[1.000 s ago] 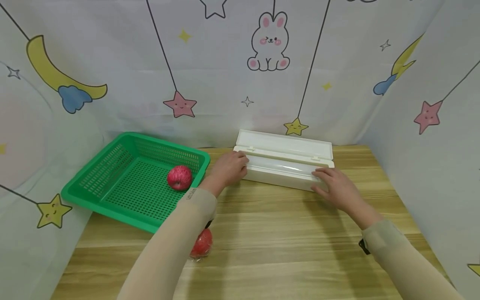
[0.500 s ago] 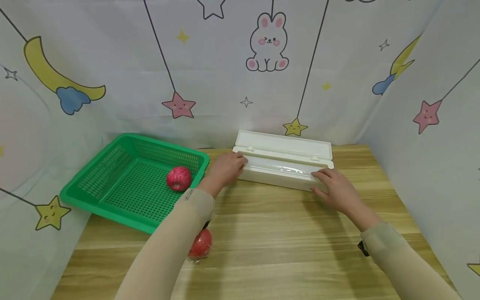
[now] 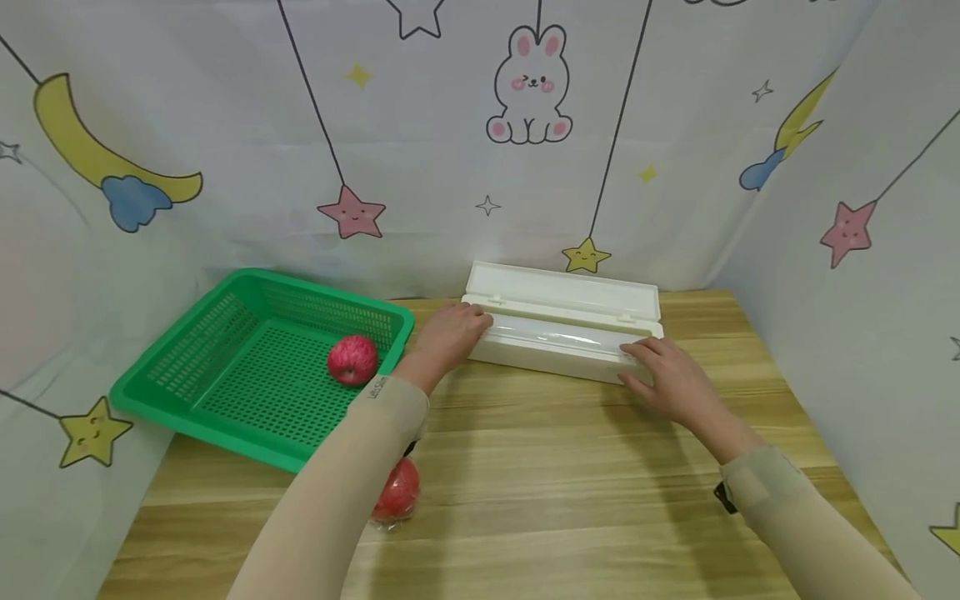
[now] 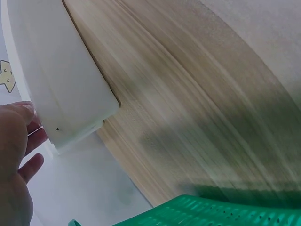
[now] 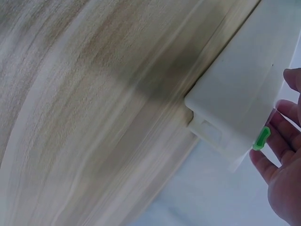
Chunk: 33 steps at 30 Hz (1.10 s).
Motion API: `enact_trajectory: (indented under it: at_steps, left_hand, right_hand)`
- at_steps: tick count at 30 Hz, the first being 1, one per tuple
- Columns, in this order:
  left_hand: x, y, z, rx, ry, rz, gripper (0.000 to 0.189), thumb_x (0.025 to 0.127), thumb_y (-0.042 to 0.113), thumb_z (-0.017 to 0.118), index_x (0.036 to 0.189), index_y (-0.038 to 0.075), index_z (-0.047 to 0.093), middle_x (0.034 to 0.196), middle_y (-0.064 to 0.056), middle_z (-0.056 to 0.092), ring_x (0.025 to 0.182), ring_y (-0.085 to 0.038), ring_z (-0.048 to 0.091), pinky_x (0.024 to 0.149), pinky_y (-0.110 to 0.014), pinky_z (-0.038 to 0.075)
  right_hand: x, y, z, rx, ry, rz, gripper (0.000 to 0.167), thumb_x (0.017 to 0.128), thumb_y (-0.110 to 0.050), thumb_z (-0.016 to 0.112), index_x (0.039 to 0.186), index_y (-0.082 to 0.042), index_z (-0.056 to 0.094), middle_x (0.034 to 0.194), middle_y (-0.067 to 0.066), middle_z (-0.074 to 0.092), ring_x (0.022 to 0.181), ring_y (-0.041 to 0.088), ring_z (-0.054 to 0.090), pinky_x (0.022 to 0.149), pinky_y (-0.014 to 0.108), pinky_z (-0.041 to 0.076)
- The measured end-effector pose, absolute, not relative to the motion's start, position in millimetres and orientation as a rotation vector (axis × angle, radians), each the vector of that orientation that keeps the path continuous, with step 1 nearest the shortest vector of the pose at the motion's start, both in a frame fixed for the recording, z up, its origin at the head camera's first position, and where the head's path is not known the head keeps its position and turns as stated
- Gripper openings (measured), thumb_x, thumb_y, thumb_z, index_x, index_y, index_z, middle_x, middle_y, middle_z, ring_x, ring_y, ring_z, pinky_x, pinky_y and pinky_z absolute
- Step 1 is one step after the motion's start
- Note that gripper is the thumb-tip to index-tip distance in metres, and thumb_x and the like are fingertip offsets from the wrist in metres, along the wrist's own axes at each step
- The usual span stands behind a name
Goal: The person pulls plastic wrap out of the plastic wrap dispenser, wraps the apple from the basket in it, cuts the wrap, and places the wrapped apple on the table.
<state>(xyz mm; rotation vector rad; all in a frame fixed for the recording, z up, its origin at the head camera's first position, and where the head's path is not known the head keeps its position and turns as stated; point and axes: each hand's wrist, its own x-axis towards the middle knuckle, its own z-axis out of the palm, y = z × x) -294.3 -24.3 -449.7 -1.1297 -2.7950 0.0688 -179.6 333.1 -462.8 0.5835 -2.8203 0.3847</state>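
A long white cling film dispenser (image 3: 543,364) lies at the back of the table, its lid (image 3: 566,288) raised. Clear film (image 3: 558,335) stretches along its top. My left hand (image 3: 450,335) is at the dispenser's left end, fingers bent over the edge; whether they pinch film is unclear. At the right end, my right hand (image 3: 675,382) touches the top edge with its fingers, thumb apart at the front. A small green piece (image 5: 261,138) shows beside the right fingers in the right wrist view. One red apple (image 3: 398,492), wrapped in clear film, sits partly hidden behind my left forearm.
On the left stands a green perforated basket (image 3: 213,437) with a red apple (image 3: 353,361) inside. My left forearm crosses near its right side. A white curtain (image 3: 420,142) with printed figures rises behind and beside the wooden table (image 3: 555,492).
The head view has shifted slightly. Both hands stay at the dispenser's ends, and the shine on the film briefly broke into ripples, then smoothed.
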Motion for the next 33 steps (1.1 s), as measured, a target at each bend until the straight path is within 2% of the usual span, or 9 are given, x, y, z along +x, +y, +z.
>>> enact_trajectory:
  at_steps: [4, 9, 13, 17, 22, 26, 30, 33]
  left_hand:
    - [-296, -26, -450, -1.127, -2.759, 0.086, 0.021, 0.099, -0.008, 0.067, 0.113, 0.007, 0.072, 0.111, -0.01, 0.076, 0.103, -0.027, 0.073, 0.099, -0.04, 0.058]
    - [-298, -25, -449, -1.096, -2.737, 0.084, 0.02, 0.103, -0.004, 0.064, 0.117, 0.007, 0.073, 0.114, -0.009, 0.076, 0.106, -0.026, 0.073, 0.099, -0.039, 0.058]
    - [-301, -21, -449, -1.065, -2.77, 0.013, 0.021, 0.108, -0.001, 0.058, 0.12, 0.007, 0.073, 0.114, -0.009, 0.076, 0.105, -0.025, 0.072, 0.093, -0.037, 0.06]
    - [-304, -17, -448, -1.018, -2.819, -0.082, 0.021, 0.111, 0.004, 0.053, 0.12, 0.007, 0.071, 0.113, -0.009, 0.075, 0.103, -0.024, 0.072, 0.086, -0.034, 0.061]
    - [-308, -16, -449, -0.948, -2.873, -0.168, 0.019, 0.112, 0.006, 0.051, 0.119, 0.006, 0.068, 0.113, -0.009, 0.075, 0.102, -0.024, 0.073, 0.086, -0.034, 0.062]
    - [-309, -18, -450, -0.939, -2.868, -0.228, 0.018, 0.111, 0.006, 0.054, 0.118, 0.006, 0.07, 0.111, -0.009, 0.076, 0.1, -0.024, 0.073, 0.085, -0.035, 0.062]
    - [-309, -20, -451, -0.983, -2.846, -0.243, 0.016, 0.107, 0.014, 0.059, 0.115, 0.009, 0.072, 0.108, -0.007, 0.075, 0.095, -0.024, 0.072, 0.082, -0.037, 0.061]
    - [-310, -23, -450, -1.023, -2.856, -0.223, 0.02, 0.104, 0.019, 0.063, 0.118, 0.011, 0.075, 0.11, -0.006, 0.074, 0.098, -0.024, 0.07, 0.085, -0.039, 0.06]
  right_hand:
    - [-183, 333, -461, 0.565, -2.837, 0.407, 0.042, 0.096, -0.018, 0.08, 0.132, 0.002, 0.07, 0.122, 0.022, 0.07, 0.113, 0.046, 0.065, 0.097, 0.063, 0.054]
    - [-186, 333, -457, 0.547, -2.847, 0.433, 0.038, 0.101, -0.02, 0.074, 0.132, 0.002, 0.07, 0.123, 0.023, 0.071, 0.115, 0.046, 0.066, 0.098, 0.063, 0.054]
    - [-188, 334, -453, 0.526, -2.858, 0.447, 0.035, 0.103, -0.019, 0.072, 0.131, 0.002, 0.07, 0.124, 0.023, 0.071, 0.115, 0.045, 0.067, 0.098, 0.062, 0.054]
    - [-191, 336, -452, 0.524, -2.855, 0.457, 0.034, 0.103, -0.018, 0.073, 0.13, 0.002, 0.071, 0.118, 0.021, 0.072, 0.108, 0.041, 0.069, 0.092, 0.06, 0.057]
    - [-196, 337, -452, 0.533, -2.854, 0.451, 0.031, 0.101, -0.016, 0.075, 0.127, 0.0, 0.073, 0.108, 0.016, 0.073, 0.097, 0.036, 0.069, 0.082, 0.056, 0.059]
    - [-201, 337, -454, 0.539, -2.862, 0.446, 0.027, 0.1, -0.013, 0.076, 0.124, 0.0, 0.074, 0.104, 0.014, 0.073, 0.096, 0.035, 0.07, 0.081, 0.055, 0.059]
    - [-206, 338, -454, 0.549, -2.863, 0.45, 0.021, 0.099, -0.007, 0.076, 0.119, -0.001, 0.076, 0.101, 0.012, 0.073, 0.093, 0.033, 0.07, 0.078, 0.053, 0.059]
    - [-211, 339, -454, 0.551, -2.86, 0.468, 0.017, 0.099, -0.005, 0.074, 0.115, -0.001, 0.077, 0.097, 0.01, 0.072, 0.089, 0.031, 0.069, 0.076, 0.051, 0.059]
